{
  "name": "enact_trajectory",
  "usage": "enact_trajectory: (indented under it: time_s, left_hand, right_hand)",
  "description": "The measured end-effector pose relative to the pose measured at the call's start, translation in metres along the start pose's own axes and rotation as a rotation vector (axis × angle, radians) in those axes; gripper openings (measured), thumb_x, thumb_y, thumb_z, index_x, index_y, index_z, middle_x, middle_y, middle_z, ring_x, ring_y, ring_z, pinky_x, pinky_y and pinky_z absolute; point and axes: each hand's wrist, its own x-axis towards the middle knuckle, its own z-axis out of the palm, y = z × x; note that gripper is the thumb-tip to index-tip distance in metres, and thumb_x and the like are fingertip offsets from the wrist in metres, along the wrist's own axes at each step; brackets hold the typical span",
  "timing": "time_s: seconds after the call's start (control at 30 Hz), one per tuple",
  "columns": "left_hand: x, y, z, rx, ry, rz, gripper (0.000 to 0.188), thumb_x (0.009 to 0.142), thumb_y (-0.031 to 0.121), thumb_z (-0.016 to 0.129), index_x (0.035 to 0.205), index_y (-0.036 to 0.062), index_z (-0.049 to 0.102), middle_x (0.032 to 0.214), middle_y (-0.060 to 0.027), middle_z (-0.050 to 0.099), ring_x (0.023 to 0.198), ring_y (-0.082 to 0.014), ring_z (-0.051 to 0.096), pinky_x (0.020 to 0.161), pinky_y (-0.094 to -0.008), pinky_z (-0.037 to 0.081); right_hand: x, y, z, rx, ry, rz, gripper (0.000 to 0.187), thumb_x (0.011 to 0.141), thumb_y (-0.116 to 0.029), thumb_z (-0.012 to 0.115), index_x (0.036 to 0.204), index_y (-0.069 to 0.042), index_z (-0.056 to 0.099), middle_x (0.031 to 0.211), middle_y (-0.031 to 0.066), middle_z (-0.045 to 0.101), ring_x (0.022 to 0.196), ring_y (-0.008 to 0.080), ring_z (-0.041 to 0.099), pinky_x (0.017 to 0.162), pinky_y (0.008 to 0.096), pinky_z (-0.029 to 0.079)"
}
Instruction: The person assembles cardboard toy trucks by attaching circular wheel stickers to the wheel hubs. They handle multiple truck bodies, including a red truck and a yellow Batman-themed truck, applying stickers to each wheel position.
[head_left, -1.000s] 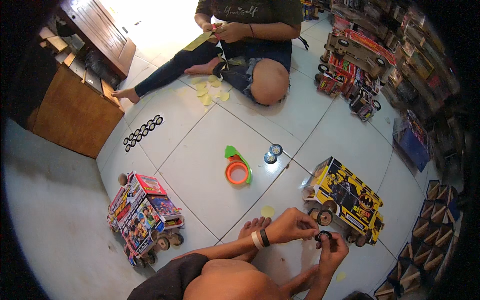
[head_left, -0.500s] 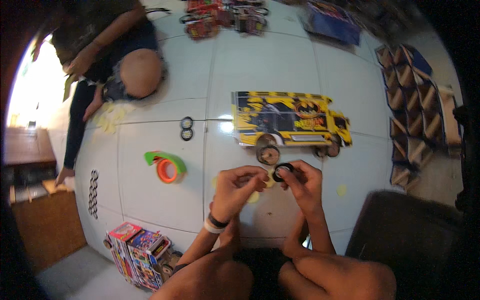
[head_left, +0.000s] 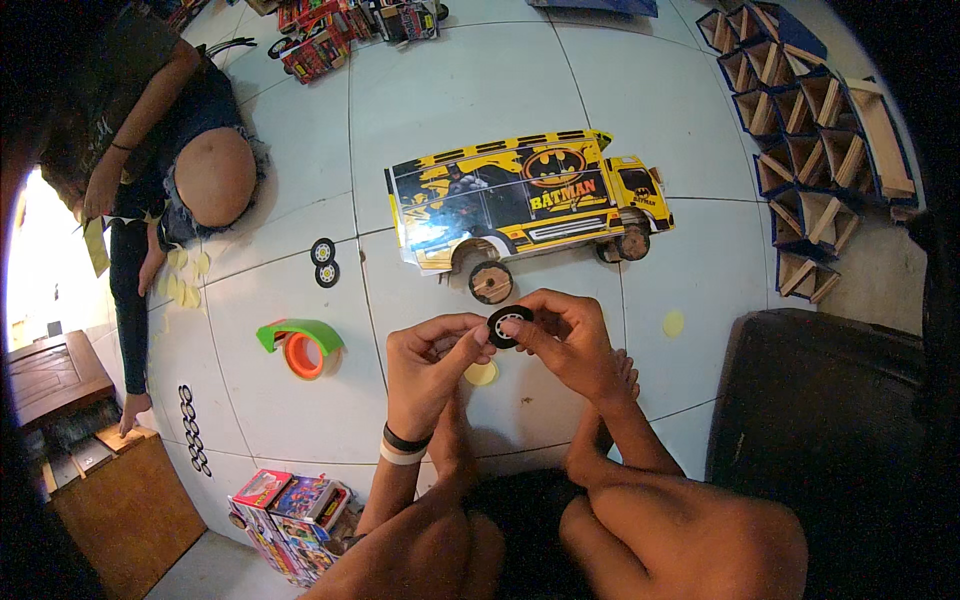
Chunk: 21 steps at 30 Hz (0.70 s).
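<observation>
R hand pinches blk wheel-pattern disc, thumb on top, fingers under; L hand has thumb + index bent at disc's L edge, contact too small to tell if gripping. Disc held abv. floor, nr. toy truck's rear wheel.

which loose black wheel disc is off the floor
The disc held between left hand and right hand; the pair beyond the tape dispenser and the row farther left lie on the floor.
</observation>
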Motion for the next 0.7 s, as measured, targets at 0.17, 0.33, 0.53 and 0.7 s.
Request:
enact_trajectory:
  time_s: [0.17,0.33,0.53,0.7]
  left_hand:
    - [-0.001,-0.001,0.001,0.000,0.014,0.013,0.021,0.094,0.010,0.071,0.104,-0.0086,0.071,0.086,-0.0103,0.073,0.074,-0.0121,0.068,0.068,-0.0232,0.055]
    - [-0.002,-0.002,0.000,0.036,0.036,0.014,0.018,0.093,0.010,0.071,0.100,-0.0062,0.071,0.078,-0.0068,0.070,0.067,-0.0093,0.064,0.061,-0.0211,0.051]
    - [-0.003,0.000,-0.002,0.042,0.034,0.008,0.017,0.092,0.011,0.071,0.099,-0.0055,0.072,0.076,-0.0061,0.070,0.066,-0.0084,0.063,0.060,-0.0203,0.050]
    - [-0.003,-0.001,-0.002,0.031,0.037,0.012,0.016,0.092,0.009,0.071,0.098,-0.0052,0.072,0.077,-0.0056,0.070,0.066,-0.0082,0.063,0.060,-0.0203,0.050]
  right_hand:
    - [0.001,0.003,-0.001,0.001,-0.001,-0.006,0.024,0.090,-0.018,0.077,0.103,0.001,0.070,0.089,0.0048,0.073,0.075,0.0077,0.067,0.068,0.0233,0.055]
    - [0.002,0.005,0.000,-0.057,0.002,0.002,0.023,0.090,-0.018,0.077,0.102,0.001,0.070,0.087,0.0047,0.073,0.073,0.0077,0.067,0.066,0.0232,0.054]
    - [0.001,0.007,0.001,-0.052,-0.011,-0.004,0.022,0.091,-0.018,0.075,0.099,0.003,0.070,0.086,0.0063,0.072,0.072,0.0065,0.065,0.065,0.0211,0.053]
    - [0.003,0.016,0.001,-0.085,-0.008,-0.023,0.025,0.089,-0.020,0.078,0.100,0.001,0.071,0.083,0.0051,0.072,0.070,0.0067,0.065,0.063,0.0222,0.052]
